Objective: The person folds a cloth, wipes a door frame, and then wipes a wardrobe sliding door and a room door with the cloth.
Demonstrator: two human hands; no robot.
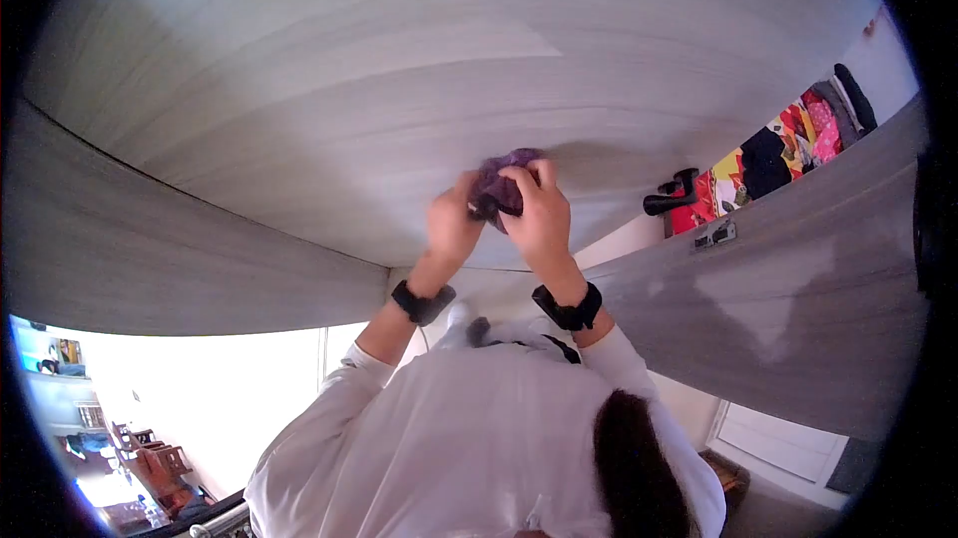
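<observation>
A bunched dark purple cloth (509,164) sits between my two hands, over a pale wood-grain board (329,139). From its left side, my left hand (454,224) closes around it, the fingertips partly hidden behind the cloth. On the other side my right hand (539,214) grips it with bent fingers pressed into the folds. Each wrist carries a black band with a dark block, the left band (423,302) and the right band (569,306). Whether the cloth rests on the board or is lifted off it, I cannot tell.
Grey wood-grain panels stand at the left (190,239) and right (778,278); a metal hinge (715,234) is on the right one. Beyond it lie folded colourful clothes (768,159) and a black object (671,194). Wooden furniture (160,463) shows at lower left.
</observation>
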